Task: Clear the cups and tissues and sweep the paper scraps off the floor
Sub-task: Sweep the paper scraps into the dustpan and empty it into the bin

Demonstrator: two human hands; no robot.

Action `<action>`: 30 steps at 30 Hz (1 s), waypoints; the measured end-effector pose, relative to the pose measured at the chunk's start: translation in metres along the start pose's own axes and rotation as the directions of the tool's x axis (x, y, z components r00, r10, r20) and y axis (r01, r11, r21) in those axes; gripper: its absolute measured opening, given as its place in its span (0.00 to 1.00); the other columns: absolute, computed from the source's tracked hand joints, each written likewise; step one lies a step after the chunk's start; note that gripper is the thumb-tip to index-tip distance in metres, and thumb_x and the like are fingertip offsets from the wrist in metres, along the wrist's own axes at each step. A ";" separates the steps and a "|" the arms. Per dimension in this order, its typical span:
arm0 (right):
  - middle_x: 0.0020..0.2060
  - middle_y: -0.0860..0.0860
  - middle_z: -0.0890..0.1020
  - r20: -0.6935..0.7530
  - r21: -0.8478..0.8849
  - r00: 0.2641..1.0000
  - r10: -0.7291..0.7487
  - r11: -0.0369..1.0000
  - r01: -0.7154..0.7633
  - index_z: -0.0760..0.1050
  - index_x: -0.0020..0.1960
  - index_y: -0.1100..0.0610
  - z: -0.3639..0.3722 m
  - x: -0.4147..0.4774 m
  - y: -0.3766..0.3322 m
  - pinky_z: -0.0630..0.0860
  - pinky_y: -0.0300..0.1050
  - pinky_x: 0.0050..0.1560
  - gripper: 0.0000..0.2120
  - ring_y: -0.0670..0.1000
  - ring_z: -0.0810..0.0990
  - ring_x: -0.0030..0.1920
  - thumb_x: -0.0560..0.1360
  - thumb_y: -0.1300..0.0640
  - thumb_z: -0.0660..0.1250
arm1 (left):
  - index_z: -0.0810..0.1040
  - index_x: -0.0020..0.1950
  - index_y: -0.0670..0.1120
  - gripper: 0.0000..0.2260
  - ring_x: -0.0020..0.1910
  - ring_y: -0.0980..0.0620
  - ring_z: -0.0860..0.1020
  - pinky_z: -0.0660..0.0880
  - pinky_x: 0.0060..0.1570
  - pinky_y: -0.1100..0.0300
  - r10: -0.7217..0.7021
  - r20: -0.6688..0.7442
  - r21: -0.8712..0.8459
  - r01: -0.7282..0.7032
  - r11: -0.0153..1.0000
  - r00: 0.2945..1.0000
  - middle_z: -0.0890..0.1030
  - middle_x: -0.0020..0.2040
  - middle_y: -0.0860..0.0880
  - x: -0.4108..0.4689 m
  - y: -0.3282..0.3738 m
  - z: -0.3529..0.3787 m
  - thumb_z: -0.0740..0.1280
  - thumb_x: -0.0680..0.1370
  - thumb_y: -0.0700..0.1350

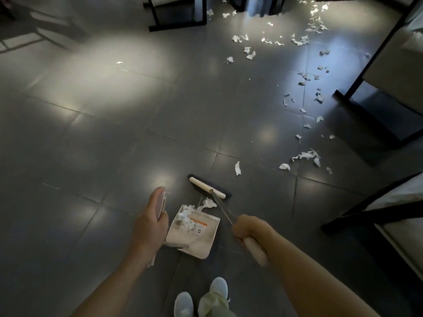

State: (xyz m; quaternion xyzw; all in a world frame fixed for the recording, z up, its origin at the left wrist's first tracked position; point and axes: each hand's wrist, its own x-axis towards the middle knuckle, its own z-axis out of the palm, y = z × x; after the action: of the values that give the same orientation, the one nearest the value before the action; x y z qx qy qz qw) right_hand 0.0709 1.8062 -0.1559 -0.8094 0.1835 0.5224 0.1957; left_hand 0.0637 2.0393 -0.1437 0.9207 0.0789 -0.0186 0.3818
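Note:
My left hand (151,225) grips the upright handle of a white dustpan (201,239) that rests on the dark tiled floor. Crumpled white paper (186,219) lies inside the pan, and a few scraps (209,203) sit at its mouth. My right hand (249,229) grips the white end of a broom handle. The broom head (207,186), white with dark bristles, stands on the floor just beyond the pan. Many white paper scraps (304,155) are scattered to the right and far ahead (299,40).
Black-framed furniture stands at the right (357,88), lower right (366,209) and top centre (176,21). A single scrap (119,62) lies far left on the floor. My feet in light shoes (183,304) are at the bottom.

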 end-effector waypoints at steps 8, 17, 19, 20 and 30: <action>0.19 0.49 0.76 0.234 0.039 0.972 0.009 0.999 -0.019 0.73 0.25 0.56 -0.020 -0.046 0.011 0.72 0.39 0.33 0.15 0.48 0.75 0.24 0.70 0.59 0.62 | 0.70 0.69 0.49 0.24 0.46 0.41 0.78 0.67 0.40 0.60 0.020 0.056 0.000 -0.020 1.000 0.998 0.80 0.55 0.40 0.020 0.017 0.001 0.64 0.74 0.33; 0.18 0.50 0.74 0.075 0.261 0.996 -0.041 0.965 0.020 0.71 0.34 0.59 -0.050 -0.080 0.001 0.73 0.39 0.28 0.08 0.48 0.73 0.19 0.72 0.63 0.62 | 0.71 0.67 0.51 0.24 0.48 0.42 0.78 0.66 0.36 0.67 0.153 0.092 -0.049 -0.149 0.988 0.984 0.80 0.55 0.45 0.061 0.031 -0.008 0.65 0.73 0.33; 0.22 0.52 0.75 0.027 0.303 1.000 -0.013 0.953 0.004 0.72 0.37 0.61 -0.065 -0.084 -0.001 0.73 0.41 0.29 0.07 0.48 0.73 0.20 0.73 0.63 0.62 | 0.71 0.66 0.52 0.24 0.44 0.45 0.77 0.65 0.33 0.66 0.177 0.103 -0.044 -0.173 0.984 0.979 0.80 0.53 0.45 0.077 0.036 -0.008 0.65 0.73 0.34; 0.24 0.53 0.75 0.011 0.367 1.000 0.006 0.930 -0.010 0.73 0.40 0.61 -0.073 -0.084 0.000 0.72 0.41 0.27 0.05 0.48 0.73 0.21 0.74 0.63 0.62 | 0.71 0.66 0.52 0.24 0.42 0.45 0.77 0.66 0.35 0.62 0.189 0.109 -0.044 -0.185 0.982 0.976 0.81 0.51 0.45 0.086 0.040 -0.007 0.64 0.73 0.34; 0.28 0.53 0.73 -0.180 0.769 0.978 0.105 0.636 0.073 0.73 0.59 0.61 -0.156 -0.009 0.028 0.71 0.38 0.23 0.14 0.47 0.70 0.24 0.75 0.67 0.58 | 0.72 0.66 0.55 0.27 0.41 0.41 0.79 0.66 0.39 0.60 0.324 0.269 0.034 -0.345 0.938 0.907 0.80 0.43 0.48 0.207 0.090 0.040 0.65 0.71 0.33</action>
State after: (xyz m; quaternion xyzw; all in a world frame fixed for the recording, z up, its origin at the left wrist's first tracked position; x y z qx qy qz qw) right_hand 0.1736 1.7036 -0.0925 -0.6965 0.4154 0.3081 0.4975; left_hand 0.2838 1.9755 -0.1286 0.9248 -0.1315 -0.0765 0.3487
